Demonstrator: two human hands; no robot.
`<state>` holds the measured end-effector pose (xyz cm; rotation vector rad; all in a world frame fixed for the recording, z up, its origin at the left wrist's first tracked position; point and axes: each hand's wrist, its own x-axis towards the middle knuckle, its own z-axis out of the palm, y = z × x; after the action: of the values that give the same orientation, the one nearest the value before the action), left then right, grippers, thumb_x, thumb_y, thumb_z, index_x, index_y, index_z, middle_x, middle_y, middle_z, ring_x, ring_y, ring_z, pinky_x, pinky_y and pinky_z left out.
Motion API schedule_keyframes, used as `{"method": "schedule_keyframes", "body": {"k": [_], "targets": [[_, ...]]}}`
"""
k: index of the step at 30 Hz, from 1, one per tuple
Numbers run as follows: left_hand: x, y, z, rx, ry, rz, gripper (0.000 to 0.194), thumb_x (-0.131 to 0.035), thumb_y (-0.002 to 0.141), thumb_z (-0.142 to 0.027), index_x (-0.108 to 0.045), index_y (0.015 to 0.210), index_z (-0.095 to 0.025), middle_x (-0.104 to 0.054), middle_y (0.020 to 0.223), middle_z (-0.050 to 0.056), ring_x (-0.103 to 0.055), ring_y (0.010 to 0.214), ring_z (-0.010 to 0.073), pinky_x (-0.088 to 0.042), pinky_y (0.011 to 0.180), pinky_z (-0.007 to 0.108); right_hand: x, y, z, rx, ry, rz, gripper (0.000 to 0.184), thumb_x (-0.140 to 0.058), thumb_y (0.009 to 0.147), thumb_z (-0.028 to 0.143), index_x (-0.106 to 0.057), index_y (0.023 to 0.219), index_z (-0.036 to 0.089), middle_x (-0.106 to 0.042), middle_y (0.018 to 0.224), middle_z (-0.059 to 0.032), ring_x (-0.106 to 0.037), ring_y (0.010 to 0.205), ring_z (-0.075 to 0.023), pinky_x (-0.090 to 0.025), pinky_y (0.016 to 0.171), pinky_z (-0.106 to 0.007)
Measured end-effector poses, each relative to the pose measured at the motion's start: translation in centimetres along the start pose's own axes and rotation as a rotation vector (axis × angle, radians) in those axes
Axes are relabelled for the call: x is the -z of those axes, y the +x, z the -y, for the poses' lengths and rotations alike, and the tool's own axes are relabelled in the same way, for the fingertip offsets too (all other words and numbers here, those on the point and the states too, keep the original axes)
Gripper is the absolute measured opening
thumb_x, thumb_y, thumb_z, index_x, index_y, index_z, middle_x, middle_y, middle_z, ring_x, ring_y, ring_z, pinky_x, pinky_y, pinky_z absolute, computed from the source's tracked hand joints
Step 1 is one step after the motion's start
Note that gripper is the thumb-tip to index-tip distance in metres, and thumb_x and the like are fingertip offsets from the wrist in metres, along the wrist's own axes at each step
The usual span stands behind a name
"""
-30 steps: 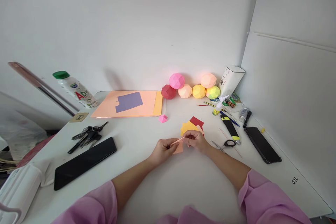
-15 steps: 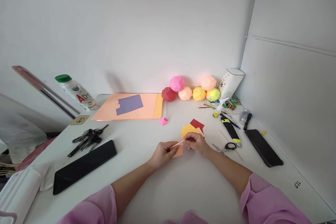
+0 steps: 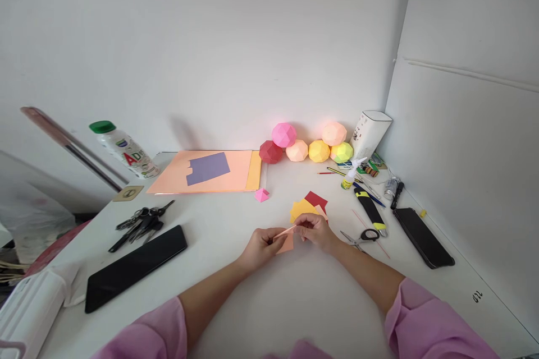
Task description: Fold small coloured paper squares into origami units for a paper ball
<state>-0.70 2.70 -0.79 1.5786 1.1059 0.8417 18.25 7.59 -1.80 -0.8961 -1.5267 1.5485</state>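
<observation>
Between my two hands is a small peach piece of paper [image 3: 286,232], seen almost edge-on. My left hand [image 3: 260,249] pinches its left end between thumb and fingers. The fingertips of my right hand [image 3: 319,231] are closed on its right end. Just below it a peach paper square [image 3: 288,244] shows; whether it joins the held piece I cannot tell. Beyond my right hand lie yellow paper pieces [image 3: 303,208], a dark red one [image 3: 316,200] and a pale pink one, partly overlapping. A pink folded paper cap [image 3: 261,195] sits farther back.
Scissors [image 3: 362,236], a box cutter [image 3: 370,210] and a glue bottle [image 3: 348,179] lie to the right. Faceted paper balls [image 3: 297,150] line the wall. Left are peach sheets [image 3: 168,179], keys [image 3: 145,221], a black phone-like slab [image 3: 137,269] and a white bottle [image 3: 130,154].
</observation>
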Motion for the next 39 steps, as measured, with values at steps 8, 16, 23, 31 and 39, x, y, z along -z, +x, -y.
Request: {"method": "schedule_keyframes", "body": {"k": [8,16,23,31,39], "targets": [[0.0,-0.05,-0.52,0.006,0.023,-0.018,0.04,-0.045,0.083,-0.045,-0.066,0.072,-0.014,-0.024,0.053,-0.005,-0.018,0.053,0.0097,-0.019,0.048,0.024,0.1,0.05,-0.26,0.014,-0.005,0.01,0.024,-0.075,0.067,0.037,-0.062,0.072,0.016,-0.054,0.058,0.0039,-0.046,0.044,-0.007,-0.038,0.045,-0.022],[0.02,-0.04,-0.38,0.011,0.007,-0.007,0.034,-0.044,0.084,-0.038,-0.067,0.078,-0.013,-0.021,0.056,-0.005,-0.019,0.053,0.0092,-0.018,0.048,0.024,-0.03,-0.05,-0.06,0.012,-0.015,0.0,0.026,-0.075,0.067,0.037,-0.061,0.073,0.016,-0.055,0.061,0.0033,-0.046,0.044,-0.0067,-0.038,0.044,-0.022],[-0.06,-0.01,-0.14,0.009,0.003,-0.016,0.035,-0.044,0.084,-0.038,-0.069,0.084,-0.013,-0.025,0.055,-0.005,-0.021,0.052,0.0091,-0.019,0.048,0.023,-0.09,-0.2,0.32,0.002,-0.035,0.005,0.027,-0.073,0.068,0.04,-0.061,0.07,0.016,-0.054,0.059,0.0033,-0.046,0.045,-0.0073,-0.037,0.045,-0.022],[-0.03,0.07,0.12,0.039,0.007,-0.041,0.04,-0.047,0.082,-0.046,-0.069,0.083,-0.012,-0.035,0.052,-0.004,-0.026,0.051,0.0091,-0.024,0.046,0.022,0.01,-0.21,0.07,0.02,-0.024,0.036,0.028,-0.061,0.08,0.042,-0.06,0.071,0.016,-0.058,0.067,0.0004,-0.045,0.046,-0.007,-0.036,0.047,-0.022],[-0.05,0.12,0.12,0.055,-0.027,-0.028,0.043,-0.047,0.082,-0.049,-0.067,0.083,-0.012,-0.031,0.053,-0.005,-0.025,0.051,0.009,-0.022,0.047,0.022,-0.38,-0.59,0.58,0.077,-0.077,0.062,0.028,-0.059,0.082,0.043,-0.061,0.096,0.018,-0.058,0.07,-0.0002,-0.052,0.059,-0.0114,-0.041,0.054,-0.023]]}}
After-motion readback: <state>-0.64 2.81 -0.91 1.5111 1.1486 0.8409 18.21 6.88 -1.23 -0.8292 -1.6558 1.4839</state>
